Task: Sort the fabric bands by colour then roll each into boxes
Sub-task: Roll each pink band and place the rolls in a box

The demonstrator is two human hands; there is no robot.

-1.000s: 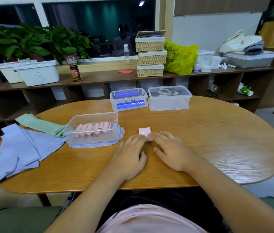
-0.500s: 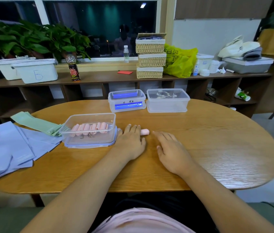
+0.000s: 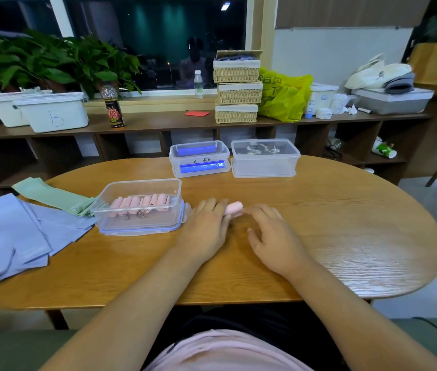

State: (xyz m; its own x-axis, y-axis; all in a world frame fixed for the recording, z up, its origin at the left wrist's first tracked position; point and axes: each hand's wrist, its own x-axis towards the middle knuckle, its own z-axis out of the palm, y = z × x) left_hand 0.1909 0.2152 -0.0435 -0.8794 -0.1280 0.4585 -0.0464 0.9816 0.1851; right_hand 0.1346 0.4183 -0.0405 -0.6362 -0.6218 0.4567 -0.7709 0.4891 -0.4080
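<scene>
Fabric wound into a short pink roll (image 3: 234,208) sat at the fingertips of both hands, low over the oval wooden table (image 3: 351,226). The left hand (image 3: 205,231) lay palm down with its forearm reaching in from the near edge. Its fingers were nearly straight and close together, and the roll lay against the index-finger side. The thumb was hidden under the hand, so I could not tell whether that hand pinched the roll or only touched it. The right hand (image 3: 275,238) was also palm down, with loose, slightly spread fingers that gripped nothing. Its fingertips reached the roll's right end.

Just left of the grip stood a clear plastic box (image 3: 142,223) holding a row of pink rolls (image 3: 142,203). It sat on a blue-rimmed lid (image 3: 142,231). Further left of the grip lay flat green bands (image 3: 51,195), and nearer the table edge were lilac bands (image 3: 16,236). Beyond the grip stood a clear box with blue inside (image 3: 200,159), and beside it another clear box (image 3: 265,159).
</scene>
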